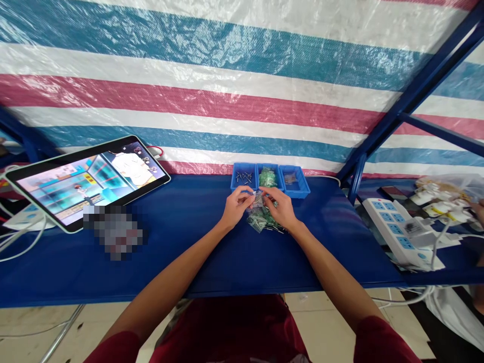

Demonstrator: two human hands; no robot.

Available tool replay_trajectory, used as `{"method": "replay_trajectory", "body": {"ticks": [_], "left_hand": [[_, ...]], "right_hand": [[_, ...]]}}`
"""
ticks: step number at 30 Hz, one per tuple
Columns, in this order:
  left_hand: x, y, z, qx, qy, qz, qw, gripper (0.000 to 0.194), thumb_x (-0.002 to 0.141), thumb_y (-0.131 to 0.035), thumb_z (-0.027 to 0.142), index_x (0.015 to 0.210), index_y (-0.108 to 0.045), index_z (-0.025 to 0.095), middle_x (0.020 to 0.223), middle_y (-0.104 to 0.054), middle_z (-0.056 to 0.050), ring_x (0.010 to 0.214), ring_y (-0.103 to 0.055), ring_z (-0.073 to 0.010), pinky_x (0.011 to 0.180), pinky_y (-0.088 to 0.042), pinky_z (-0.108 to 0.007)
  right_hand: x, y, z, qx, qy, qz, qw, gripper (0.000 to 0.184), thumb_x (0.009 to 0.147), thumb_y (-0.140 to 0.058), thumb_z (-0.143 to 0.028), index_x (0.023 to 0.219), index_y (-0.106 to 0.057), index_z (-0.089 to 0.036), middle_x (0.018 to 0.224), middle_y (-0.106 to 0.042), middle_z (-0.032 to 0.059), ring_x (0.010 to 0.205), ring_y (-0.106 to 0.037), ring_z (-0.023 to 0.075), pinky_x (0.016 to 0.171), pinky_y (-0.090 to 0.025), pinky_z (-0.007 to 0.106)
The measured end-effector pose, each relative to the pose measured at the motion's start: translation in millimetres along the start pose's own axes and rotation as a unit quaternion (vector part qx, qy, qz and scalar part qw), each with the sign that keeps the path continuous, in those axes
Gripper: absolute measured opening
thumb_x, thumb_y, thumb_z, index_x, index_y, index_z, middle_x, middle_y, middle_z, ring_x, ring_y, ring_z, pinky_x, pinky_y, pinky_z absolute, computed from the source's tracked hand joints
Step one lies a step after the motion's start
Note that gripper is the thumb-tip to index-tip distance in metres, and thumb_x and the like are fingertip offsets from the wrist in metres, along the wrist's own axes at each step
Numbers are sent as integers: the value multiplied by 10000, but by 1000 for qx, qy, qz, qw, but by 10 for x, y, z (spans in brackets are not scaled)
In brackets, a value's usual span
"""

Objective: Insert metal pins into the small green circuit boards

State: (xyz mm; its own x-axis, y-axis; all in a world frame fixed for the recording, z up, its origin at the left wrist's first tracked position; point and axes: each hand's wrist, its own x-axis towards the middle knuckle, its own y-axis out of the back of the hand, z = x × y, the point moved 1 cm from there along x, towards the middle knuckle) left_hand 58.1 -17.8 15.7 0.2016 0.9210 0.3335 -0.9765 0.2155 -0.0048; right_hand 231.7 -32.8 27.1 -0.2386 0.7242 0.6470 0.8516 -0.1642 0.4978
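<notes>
Between my two hands is a small clear plastic bag (258,199), pinched at its sides. My left hand (238,204) grips it with thumb and fingertips, and my right hand (279,205) does the same from the other side. Beneath lies a pile of small clear bags (258,221) with screws and green pieces in them. Just behind my hands stand three joined blue bins: the left bin (233,177) has dark screws, the middle bin (281,182) has green plastic pieces, and the right bin (301,190) has small pale parts, too small to name.
A tablet (91,181) playing a cartoon leans at the left, with white cables behind. A blurred-out item (119,232) lies before it. At the right are a power strip (395,229) and several white bottles (434,199). A striped tarpaulin (242,101) hangs behind the blue table (189,217).
</notes>
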Motion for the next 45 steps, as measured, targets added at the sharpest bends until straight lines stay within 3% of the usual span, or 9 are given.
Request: {"method": "replay_trajectory", "body": {"ticks": [5, 9, 12, 19, 22, 27, 35, 38, 45], "left_hand": [[1, -11, 50, -12, -3, 0, 1000, 339, 837, -642, 477, 973, -574, 173, 629, -587, 21, 527, -556, -115, 558, -479, -234], [4, 12, 67, 51, -65, 30, 996, 401, 904, -521, 514, 815, -657, 148, 854, -622, -66, 724, -588, -146, 610, -478, -238], [0, 24, 56, 79, -78, 33, 993, 329, 865, -604, 472, 817, -669, 153, 936, -634, -78, 849, -598, -177, 671, -488, -242], [-3, -2, 12, 21, -20, 8, 1000, 309, 800, -691, 430, 936, -616, 163, 653, -611, 11, 563, -571, -119, 588, -480, -236], [7, -5, 19, -19, -2, -7, 1000, 354, 797, -701, 418, 1012, -559, 175, 607, -598, 35, 487, -538, -99, 542, -462, -223], [14, -7, 29, -38, 8, -13, 999, 358, 808, -691, 449, 987, -542, 177, 569, -577, 46, 454, -520, -94, 524, -455, -226], [8, 18, -20, 44, -35, -10, 998, 479, 891, -512, 574, 830, -691, 135, 870, -661, -89, 716, -594, -159, 602, -483, -258], [-1, 25, -22, 64, -51, -6, 997, 396, 842, -614, 532, 868, -709, 148, 967, -667, -96, 860, -616, -197, 660, -501, -261], [-17, 6, -46, 61, -23, -2, 998, 342, 771, -712, 449, 934, -708, 149, 900, -696, -67, 779, -637, -180, 719, -532, -287]], "right_hand": [[0, -5, 2, -13, 9, 9, 1000, 213, 934, -501, -291, 989, -693, -218, 992, -619, 90, 836, -619, 181, 653, -549, 288], [9, -7, 10, -20, -5, 22, 1000, 217, 937, -511, -339, 934, -683, -207, 966, -623, 91, 814, -612, 181, 634, -542, 286], [19, -3, -1, -30, 13, 25, 999, 243, 950, -496, -351, 892, -675, -196, 886, -646, 83, 783, -614, 181, 676, -532, 299], [10, 14, -28, -28, 6, 0, 1000, 272, 983, -422, -298, 991, -672, -193, 787, -651, 54, 707, -614, 168, 707, -524, 314], [1, 22, -22, -8, 5, -6, 1000, 314, 993, -371, -272, 1158, -633, -220, 892, -651, 68, 751, -618, 166, 705, -542, 314], [-6, 4, 1, -4, 16, -9, 1000, 254, 957, -461, -303, 1083, -673, -239, 1037, -611, 90, 874, -617, 183, 664, -557, 294], [24, 20, -41, -20, -2, 5, 1000, 231, 959, -475, -345, 912, -648, -200, 904, -620, 70, 717, -587, 155, 645, -516, 285], [21, 20, -44, -21, -14, 7, 1000, 254, 963, -458, -368, 887, -626, -194, 839, -618, 60, 702, -580, 157, 633, -503, 279], [16, 11, -39, -38, -27, 25, 999, 299, 959, -448, -406, 835, -616, -193, 794, -631, 61, 657, -573, 159, 614, -490, 283]]}}
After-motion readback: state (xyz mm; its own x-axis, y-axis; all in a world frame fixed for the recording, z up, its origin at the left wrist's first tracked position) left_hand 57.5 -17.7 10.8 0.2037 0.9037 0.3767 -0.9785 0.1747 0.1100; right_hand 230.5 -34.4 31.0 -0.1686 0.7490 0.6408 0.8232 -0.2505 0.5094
